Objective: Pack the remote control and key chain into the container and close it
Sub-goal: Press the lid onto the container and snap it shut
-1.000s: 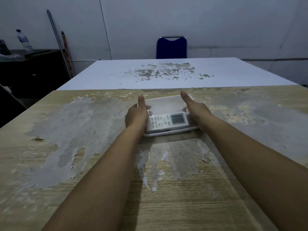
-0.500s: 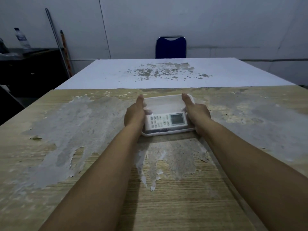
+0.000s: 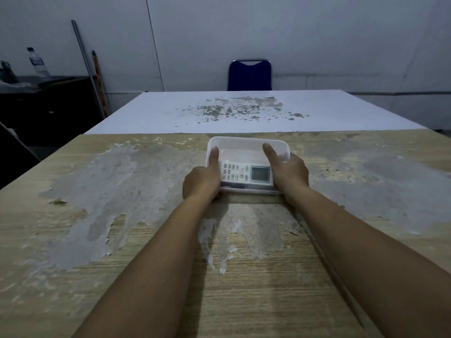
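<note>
Two hands clamp the container [image 3: 247, 145] from either side on my table [image 3: 122, 252]: left hand [image 3: 201, 182], right hand [image 3: 289, 175], thumbs pressing its clear lid. Remote control [image 3: 245, 173] lies inside; key chain unseen. Uneven pressure, I judge, could leave the far edge unsealed.

Dim, bluish lighting is covering the scene. Soft shadows are falling below the left hand [image 3: 201, 182] and right hand [image 3: 290, 175]. Wide-angle distortion is bending the edges; distant areas are appearing grainy.
</note>
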